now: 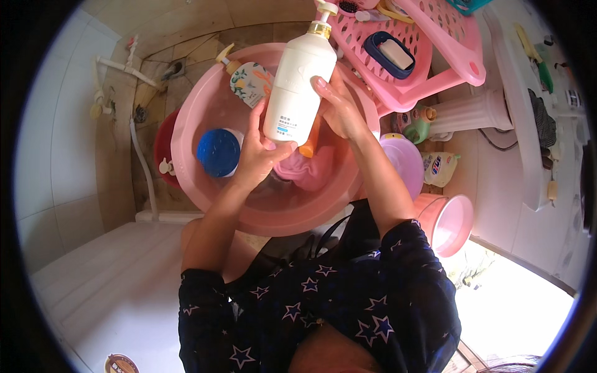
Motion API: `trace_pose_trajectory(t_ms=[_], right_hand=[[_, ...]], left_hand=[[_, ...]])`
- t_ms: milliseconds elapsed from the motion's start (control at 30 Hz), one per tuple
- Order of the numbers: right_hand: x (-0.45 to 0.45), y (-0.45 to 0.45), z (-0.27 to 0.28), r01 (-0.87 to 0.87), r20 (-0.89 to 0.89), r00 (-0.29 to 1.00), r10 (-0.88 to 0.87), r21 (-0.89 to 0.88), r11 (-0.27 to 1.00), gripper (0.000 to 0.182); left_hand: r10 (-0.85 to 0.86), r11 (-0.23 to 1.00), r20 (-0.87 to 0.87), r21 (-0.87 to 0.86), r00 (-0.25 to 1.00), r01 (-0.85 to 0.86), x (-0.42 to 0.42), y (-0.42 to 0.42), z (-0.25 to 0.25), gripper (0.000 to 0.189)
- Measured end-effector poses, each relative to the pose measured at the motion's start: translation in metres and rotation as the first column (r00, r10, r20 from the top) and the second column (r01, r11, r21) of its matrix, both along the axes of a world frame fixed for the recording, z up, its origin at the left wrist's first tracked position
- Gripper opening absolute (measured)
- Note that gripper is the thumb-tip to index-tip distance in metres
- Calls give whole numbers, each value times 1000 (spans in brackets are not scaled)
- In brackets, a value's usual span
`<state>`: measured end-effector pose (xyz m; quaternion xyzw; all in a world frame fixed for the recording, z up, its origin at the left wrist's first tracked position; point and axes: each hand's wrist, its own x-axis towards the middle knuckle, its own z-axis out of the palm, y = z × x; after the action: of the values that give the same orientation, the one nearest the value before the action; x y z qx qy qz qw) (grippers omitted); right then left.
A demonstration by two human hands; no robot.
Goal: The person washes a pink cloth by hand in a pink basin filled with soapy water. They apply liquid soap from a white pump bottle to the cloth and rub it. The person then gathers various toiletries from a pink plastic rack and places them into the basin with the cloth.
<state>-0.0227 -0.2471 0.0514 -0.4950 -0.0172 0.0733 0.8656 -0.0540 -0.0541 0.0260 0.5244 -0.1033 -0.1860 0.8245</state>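
A large white pump bottle [301,86] with a gold collar is held up over a pink plastic tub [200,205]. My left hand [261,151] grips it low on the left side, the thumb across its base. Around its right side my right hand [336,105] is wrapped, thumb on the front. In the tub are a floral pump bottle [252,81], a container with a blue lid [218,152], an orange bottle [309,142] partly hidden behind the white one, and a wet pink cloth [308,170]. Murky water surrounds them.
A pink basket rack [419,91] at the upper right bears a dark soap dish [389,55] with a bar of soap. Below it are a purple basin [403,163], a detergent pouch [439,169] and a pink bucket [447,224]. A pipe [128,70] runs along the left wall.
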Motion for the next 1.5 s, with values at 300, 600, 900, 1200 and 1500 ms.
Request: trace_pose_trajectory(t_ms=[300,600,900,1200,1500], right_hand=[[2,15,-22,-22,82,995,52,-328,944,95],[-13,39,-55,-134,135,920,367,-773,620,86],[6,41,-84,-323,-177,922,344,-841,433,72],[8,22,-111,-186,-196,878,437,-980,-65,30],[-9,10,18,423,461,876,141,-875,236,19]], left_hand=[[8,995,-146,95,989,6,3,8,-8,88],[308,915,-164,320,937,-245,-3,11,-38,74],[192,890,-116,439,974,-123,9,13,-98,72],[342,753,-340,657,876,-39,30,0,-82,79],[441,660,108,634,891,-403,38,5,-110,71]])
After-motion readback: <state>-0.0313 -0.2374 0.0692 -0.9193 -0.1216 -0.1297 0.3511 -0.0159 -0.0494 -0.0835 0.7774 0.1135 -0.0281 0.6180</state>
